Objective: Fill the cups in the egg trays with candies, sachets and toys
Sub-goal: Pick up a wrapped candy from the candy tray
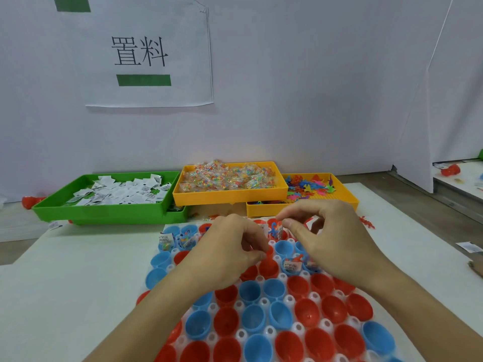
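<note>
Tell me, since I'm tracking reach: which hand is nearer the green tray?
Left. The left hand is right of the green tray; the right hand lies farther right.

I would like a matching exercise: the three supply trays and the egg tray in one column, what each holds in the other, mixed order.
Things:
1. green tray
2. near yellow tray
3. far yellow tray
4. egg tray

Contents:
A. coloured plastic toys
B. red and blue cups
C. white sachets
D. clear candy packets

Pairs: 1-C, 2-D, 3-A, 4-B
</note>
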